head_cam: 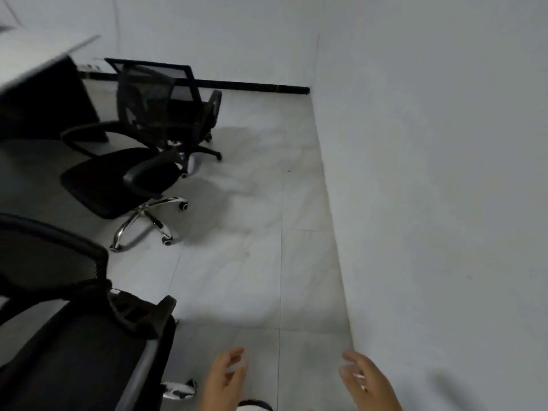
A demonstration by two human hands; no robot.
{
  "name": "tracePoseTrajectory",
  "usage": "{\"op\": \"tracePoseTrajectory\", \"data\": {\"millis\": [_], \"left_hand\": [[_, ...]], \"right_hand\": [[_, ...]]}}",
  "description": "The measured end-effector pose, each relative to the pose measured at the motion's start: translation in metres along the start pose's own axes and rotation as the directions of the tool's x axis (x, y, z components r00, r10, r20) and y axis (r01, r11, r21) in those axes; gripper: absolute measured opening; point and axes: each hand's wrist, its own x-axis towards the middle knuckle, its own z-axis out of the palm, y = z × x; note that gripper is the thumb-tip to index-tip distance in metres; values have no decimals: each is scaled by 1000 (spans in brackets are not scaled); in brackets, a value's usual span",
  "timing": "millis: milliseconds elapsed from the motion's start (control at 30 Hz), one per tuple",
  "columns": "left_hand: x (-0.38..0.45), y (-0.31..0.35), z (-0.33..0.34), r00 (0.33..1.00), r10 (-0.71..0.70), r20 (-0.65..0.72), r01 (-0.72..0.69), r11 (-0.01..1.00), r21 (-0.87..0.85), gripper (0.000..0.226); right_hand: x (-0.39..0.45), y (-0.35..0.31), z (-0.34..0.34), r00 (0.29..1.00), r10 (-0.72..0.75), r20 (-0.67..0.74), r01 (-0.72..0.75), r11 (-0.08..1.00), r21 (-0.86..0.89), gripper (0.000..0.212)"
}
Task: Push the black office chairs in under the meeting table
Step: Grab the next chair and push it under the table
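Both hands hold nothing: the left hand (226, 378) and the right hand (367, 381) hang over the pale tiled floor (267, 262) with fingers loosely spread, touching no chair. Nearest black office chair (89, 336) stands just left of the left hand, the middle chair (124, 182) with a chrome base is further ahead, and the far mesh-backed chair (166, 105) is beside the meeting table (35, 57) at upper left. On the right rises a plain white wall (444, 173).

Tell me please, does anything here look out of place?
Yes. The middle chair with the chrome base shows no backrest and sits clear of the meeting table, turned askew. The far chair also stands out from it.
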Motion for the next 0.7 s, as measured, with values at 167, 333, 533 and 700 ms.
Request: {"op": "tracePoseTrajectory", "data": {"millis": [167,333,533,700], "left_hand": [[44,24,0,962,-81,-261,51,992,-117,14],[104,19,-12,874,-174,-454,104,979,-174,24],[232,66,-57,806,-184,-562,60,971,-231,22],[270,98,-70,787,-145,-600,5,974,-228,27]], "right_hand": [[128,-66,10,938,-162,305,192,979,-71,37],[205,-98,67,896,-125,426,185,977,-102,37],[312,-183,150,839,-194,508,321,931,-175,32],[346,-239,179,742,-217,634,348,934,-87,21]]}}
